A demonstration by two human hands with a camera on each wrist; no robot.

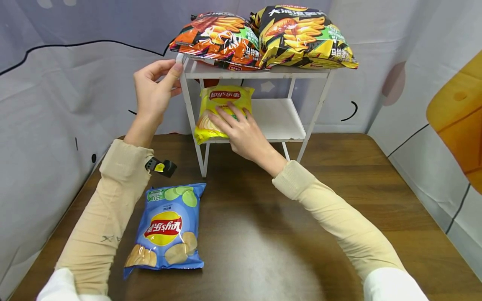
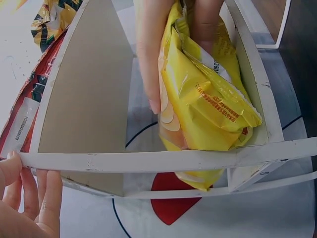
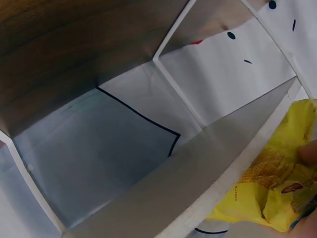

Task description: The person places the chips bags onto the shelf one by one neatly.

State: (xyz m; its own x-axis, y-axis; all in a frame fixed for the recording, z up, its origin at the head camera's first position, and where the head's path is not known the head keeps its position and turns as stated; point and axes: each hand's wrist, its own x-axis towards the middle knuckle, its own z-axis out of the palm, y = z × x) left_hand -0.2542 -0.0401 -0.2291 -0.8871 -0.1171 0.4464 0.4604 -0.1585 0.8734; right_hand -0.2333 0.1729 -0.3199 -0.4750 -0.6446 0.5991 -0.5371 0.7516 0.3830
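Note:
A yellow bag of Lay's potato chips (image 1: pixel 215 106) leans on the left of the lower shelf. My right hand (image 1: pixel 244 133) holds it from the front, fingers spread over its printed face. In the left wrist view, fingers lie on two sides of the yellow bag (image 2: pixel 208 116). The right wrist view has only part of this hand (image 3: pixel 308 218) at its edge, against the bag (image 3: pixel 267 178). My left hand (image 1: pixel 156 85) grips the upper left front corner of the white rack (image 1: pixel 256 74), thumb in front; in the left wrist view that hand (image 2: pixel 32 198) pinches the rack's frame.
Orange (image 1: pixel 222 37) and black-yellow (image 1: pixel 301 37) chip bags lie on the rack's top. A blue Lay's bag (image 1: pixel 165 228) lies on the wooden table (image 1: pixel 263 234), near my left forearm. Bare lower shelf (image 1: pixel 276 119) extends right of the yellow bag. Printed cloth (image 1: pixel 56 92) hangs behind.

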